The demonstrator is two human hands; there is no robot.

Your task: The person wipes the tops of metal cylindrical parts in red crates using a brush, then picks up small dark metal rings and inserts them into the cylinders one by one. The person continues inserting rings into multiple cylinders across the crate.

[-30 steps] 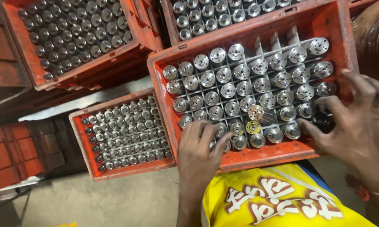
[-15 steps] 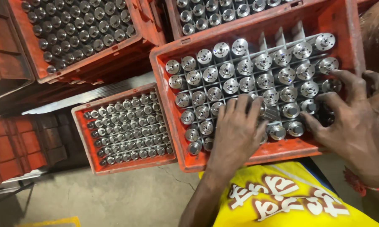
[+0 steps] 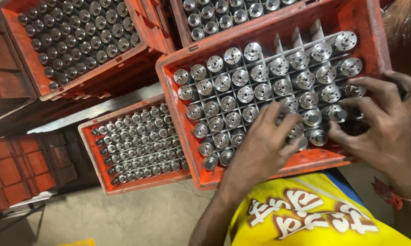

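While both hands [image 3: 264,146] lie unclenched, shiny steel cylinders [image 3: 242,93] fill the orange crate [image 3: 260,175].

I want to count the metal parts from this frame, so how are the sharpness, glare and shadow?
Head view: the near orange crate is sharp, and its metal parts show small bright glints but are not washed out; the left hand and right hand cover several cells; the lower crate sits dimmer; the left edge is in deep shadow.

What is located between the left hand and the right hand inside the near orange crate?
In the head view, several upright metal cylinders stand in the grey divider cells of the near orange crate, between the left hand and the right hand.
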